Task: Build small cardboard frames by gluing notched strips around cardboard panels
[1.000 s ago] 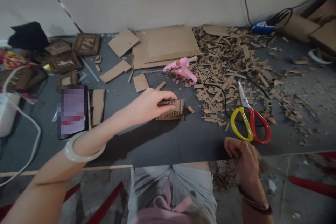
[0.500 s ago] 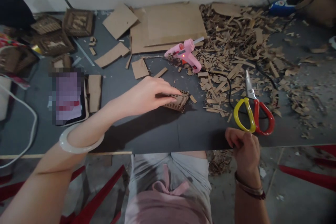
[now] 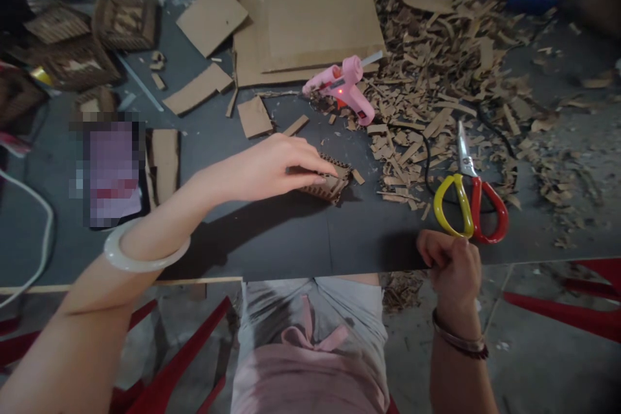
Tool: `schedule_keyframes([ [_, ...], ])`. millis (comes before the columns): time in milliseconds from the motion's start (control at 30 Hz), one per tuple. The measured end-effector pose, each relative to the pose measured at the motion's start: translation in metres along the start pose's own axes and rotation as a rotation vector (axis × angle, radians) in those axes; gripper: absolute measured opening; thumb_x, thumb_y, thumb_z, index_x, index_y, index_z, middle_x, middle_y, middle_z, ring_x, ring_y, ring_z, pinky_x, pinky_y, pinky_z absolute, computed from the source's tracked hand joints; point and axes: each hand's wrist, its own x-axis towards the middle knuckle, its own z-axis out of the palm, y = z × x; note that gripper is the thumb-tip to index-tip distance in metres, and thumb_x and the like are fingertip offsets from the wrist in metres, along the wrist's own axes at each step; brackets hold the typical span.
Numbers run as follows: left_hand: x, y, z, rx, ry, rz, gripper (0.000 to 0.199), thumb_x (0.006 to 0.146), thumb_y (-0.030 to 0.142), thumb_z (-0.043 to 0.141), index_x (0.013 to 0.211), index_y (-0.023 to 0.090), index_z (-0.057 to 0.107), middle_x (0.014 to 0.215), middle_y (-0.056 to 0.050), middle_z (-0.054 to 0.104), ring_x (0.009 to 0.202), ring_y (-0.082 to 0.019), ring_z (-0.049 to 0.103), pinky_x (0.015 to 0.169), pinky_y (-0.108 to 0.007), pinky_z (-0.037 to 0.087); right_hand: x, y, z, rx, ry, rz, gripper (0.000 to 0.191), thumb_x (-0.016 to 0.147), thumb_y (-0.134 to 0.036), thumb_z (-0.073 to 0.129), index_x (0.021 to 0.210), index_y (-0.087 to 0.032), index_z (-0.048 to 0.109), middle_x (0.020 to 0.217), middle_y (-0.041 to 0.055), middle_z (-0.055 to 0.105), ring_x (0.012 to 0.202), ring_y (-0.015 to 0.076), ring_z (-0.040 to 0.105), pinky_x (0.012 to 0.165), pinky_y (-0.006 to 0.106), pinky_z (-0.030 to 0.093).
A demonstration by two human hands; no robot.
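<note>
My left hand (image 3: 279,165) reaches across the dark table with its fingers closed on a small cardboard box (image 3: 334,182). Corrugated strips edge the box, and its left part is hidden under my fingers. My right hand (image 3: 452,262) rests at the table's front edge, its fingers curled in and nothing visible in them. Just beyond it lie scissors (image 3: 466,162) with one yellow and one red handle, blades pointing away. A pink glue gun (image 3: 347,87) with a lit red light lies behind the box, a glue stick poking out of its back.
Cardboard scraps (image 3: 436,58) are heaped at the back right. Flat cardboard sheets (image 3: 310,29) lie by the wall. Several finished cardboard frames (image 3: 129,19) stand at the back left, near a phone (image 3: 114,171) with a blurred screen. A white cable (image 3: 48,220) curves at the left edge.
My left fingers have flattened and straightened a little over the cardboard box, which sits in nearly the same place. My right hand has hardly moved. The view has shifted slightly.
</note>
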Motion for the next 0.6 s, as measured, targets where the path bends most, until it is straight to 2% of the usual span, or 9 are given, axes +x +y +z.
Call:
schedule_keyframes([
  [133,0.001,-0.005,0.003,-0.023,-0.015,-0.005,0.025,0.088,0.027,0.049,0.104,0.024,0.067,0.104,-0.002,0.069,0.092,-0.017,0.062,0.085,-0.028,0.044,0.0,0.001,-0.002,-0.03,-0.009,0.006,0.061,0.088,-0.059,0.032,0.041,-0.021,0.026,0.038,-0.0023,0.027,0.038,0.0093,0.028,0.042,0.028,0.015],
  [300,0.005,-0.01,0.006,0.084,-0.098,-0.071,0.03,0.089,0.028,0.046,0.116,0.021,0.057,0.107,-0.005,0.066,0.09,-0.017,0.062,0.075,-0.024,0.043,0.0,0.003,-0.001,-0.001,0.001,-0.015,0.06,0.088,-0.055,0.037,0.04,-0.02,0.027,0.037,-0.0025,0.028,0.038,0.0088,0.029,0.041,0.028,0.017],
  [433,0.004,-0.006,0.007,0.151,-0.161,-0.207,0.027,0.09,0.032,0.046,0.109,0.016,0.055,0.08,-0.005,0.066,0.068,-0.016,0.06,0.058,-0.023,0.037,-0.004,-0.001,0.002,-0.004,0.027,-0.018,0.056,0.088,-0.052,0.041,0.043,-0.02,0.032,0.039,-0.003,0.031,0.039,0.0089,0.032,0.041,0.027,0.021],
  [500,0.001,-0.004,0.006,0.106,-0.125,-0.214,0.023,0.089,0.033,0.046,0.102,0.017,0.055,0.069,-0.001,0.062,0.058,-0.014,0.056,0.053,-0.022,0.035,-0.003,-0.006,-0.001,-0.147,0.13,0.018,0.047,0.085,-0.05,0.048,0.05,-0.019,0.042,0.046,-0.0027,0.038,0.044,0.0095,0.036,0.044,0.026,0.025],
  [600,-0.009,-0.004,0.005,-0.059,-0.014,-0.219,0.023,0.088,0.039,0.047,0.099,0.019,0.052,0.066,0.001,0.058,0.053,-0.012,0.051,0.05,-0.022,0.035,0.007,-0.011,-0.015,-0.483,0.421,0.049,0.03,0.076,-0.048,0.06,0.07,-0.019,0.052,0.063,-0.0004,0.049,0.053,0.0113,0.043,0.05,0.026,0.033],
])
